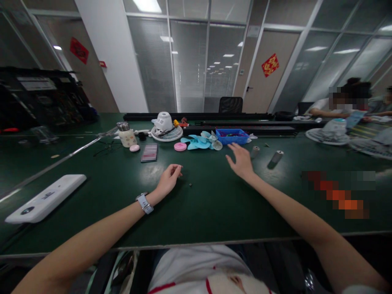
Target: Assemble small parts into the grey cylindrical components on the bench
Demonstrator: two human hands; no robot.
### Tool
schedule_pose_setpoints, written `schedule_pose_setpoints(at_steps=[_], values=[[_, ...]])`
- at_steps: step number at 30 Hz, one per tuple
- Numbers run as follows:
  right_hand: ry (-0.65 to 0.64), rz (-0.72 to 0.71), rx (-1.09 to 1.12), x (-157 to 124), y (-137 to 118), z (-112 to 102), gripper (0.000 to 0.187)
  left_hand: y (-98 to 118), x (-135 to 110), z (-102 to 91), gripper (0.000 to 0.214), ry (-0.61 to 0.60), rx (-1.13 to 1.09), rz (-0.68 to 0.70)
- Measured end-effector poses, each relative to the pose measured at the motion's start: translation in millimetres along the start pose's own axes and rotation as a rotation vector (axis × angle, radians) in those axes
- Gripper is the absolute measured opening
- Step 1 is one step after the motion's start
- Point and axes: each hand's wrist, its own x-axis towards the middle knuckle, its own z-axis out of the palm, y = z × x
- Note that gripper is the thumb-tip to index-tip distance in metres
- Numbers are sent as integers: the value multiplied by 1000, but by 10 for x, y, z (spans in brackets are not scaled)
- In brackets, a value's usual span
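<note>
My left hand [169, 179] rests on the dark green table [196, 212] with its fingers curled loosely under; nothing shows in them. A tiny dark screw [190, 185] lies just right of it. My right hand [241, 161] is stretched forward over the table with fingers spread, holding nothing. It is nearest a blue parts tray [232, 136] and light blue fan blades [200, 141]. A white fan housing [165, 126] lies on a round white grille behind them. A pink round cap [180, 146] lies beside the blades.
A white flat device [45, 198] lies at the left. A jar [126, 134], a small pink disc [134, 148] and a striped card [149, 152] sit near the fan. Two grey cylinders [277, 157] lie to the right. Other people sit at the far right.
</note>
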Motion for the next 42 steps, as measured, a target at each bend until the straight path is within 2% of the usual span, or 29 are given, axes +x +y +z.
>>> schedule_pose_setpoints(at_steps=[2, 4, 7, 17, 22, 24, 26, 28, 31, 33, 35, 39, 42], values=[[-208, -245, 210, -118, -464, 41, 46, -11, 1, 3, 42, -13, 3, 3], [-372, -416, 386, -236, -837, 102, 42, -14, -2, 6, 41, -17, -1, 9], [-474, -467, 540, -340, -1126, 185, 35, -6, -9, 14, 40, -10, -10, 16], [-437, -346, 522, -335, -1113, 180, 15, 18, -19, 26, 41, -21, 7, 14], [-410, -277, 515, -368, -1054, 185, 18, 32, -24, 29, 41, -17, 11, 16], [-372, -276, 480, -323, -931, 168, 22, 37, -26, 29, 42, -25, 10, 15], [-267, -232, 397, -215, -683, 131, 26, 41, -29, 27, 42, -36, 7, 14], [-110, -116, 252, -62, -302, 72, 29, 47, -34, 24, 42, -43, 9, 7], [86, 135, -28, 141, 389, -37, 35, 65, -48, 20, 42, -49, 25, -4], [154, 286, -163, 206, 796, -93, 39, 80, -56, 19, 41, -53, 41, -1], [167, 377, -225, 211, 1078, -115, 40, 89, -60, 19, 40, -60, 53, 7], [115, 399, -240, 173, 1269, -87, 38, 72, -54, 15, 40, -79, 72, 14], [181, 397, -238, 193, 1261, -81, 40, 44, -45, 9, 41, -87, 77, 24]])
